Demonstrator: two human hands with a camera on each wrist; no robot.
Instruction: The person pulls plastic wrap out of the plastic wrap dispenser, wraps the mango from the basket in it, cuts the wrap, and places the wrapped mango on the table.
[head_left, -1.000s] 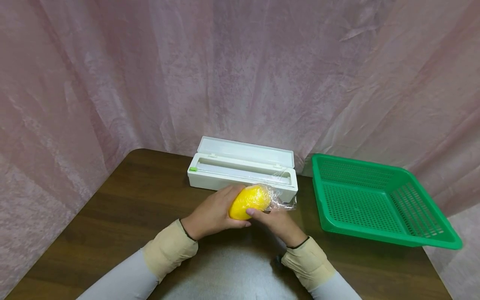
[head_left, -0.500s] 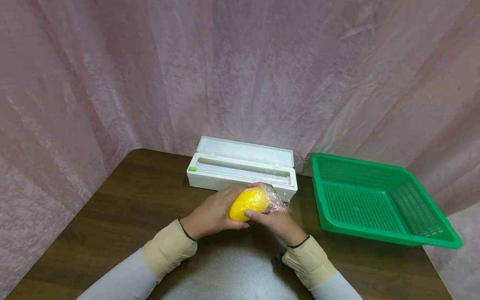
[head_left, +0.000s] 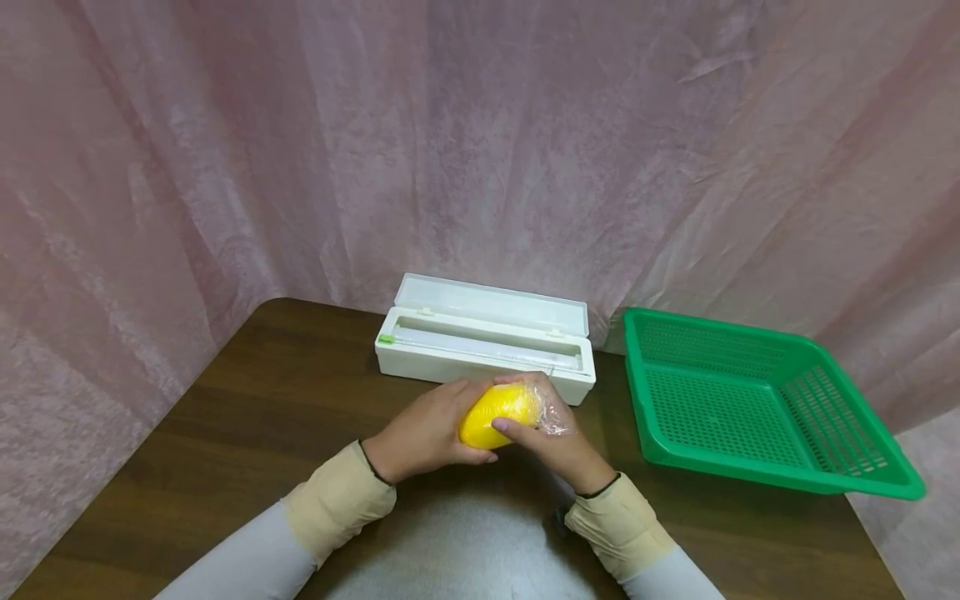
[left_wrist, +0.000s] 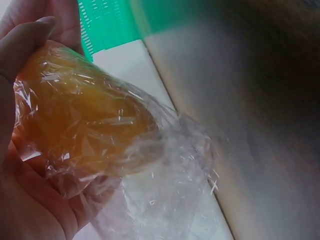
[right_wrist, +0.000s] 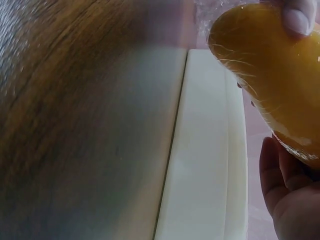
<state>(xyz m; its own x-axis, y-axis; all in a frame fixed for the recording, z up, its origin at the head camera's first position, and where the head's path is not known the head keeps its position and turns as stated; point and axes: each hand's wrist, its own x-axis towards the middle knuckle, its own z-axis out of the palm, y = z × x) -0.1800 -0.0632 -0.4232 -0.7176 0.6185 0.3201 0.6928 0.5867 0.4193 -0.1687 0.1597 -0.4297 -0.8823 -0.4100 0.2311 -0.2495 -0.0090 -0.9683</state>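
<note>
Both hands hold a yellow mango (head_left: 498,414) above the table. Clear cling film (head_left: 553,414) covers it, bunched loosely toward the right hand. My left hand (head_left: 431,425) cups the mango's left side, thumb below. From the right, my right hand (head_left: 564,448) grips it with the thumb laid across the front; its other fingers are mostly hidden behind the fruit and film. Wrinkled film (left_wrist: 165,185) trails off the mango's end in the left wrist view. Just behind the hands stands a white cling film dispenser (head_left: 480,367), lid raised, a roll inside.
A green plastic basket (head_left: 757,479) with perforated sides stands on the right of the brown wooden table (head_left: 225,450). A pink curtain (head_left: 480,150) hangs behind the table. The green slider (head_left: 386,339) sits at the dispenser's left end.
The loose film that stuck out to the right has been gathered in closer against the right hand. Both hands and the mango have dipped slightly. Dispenser and basket stay put.
</note>
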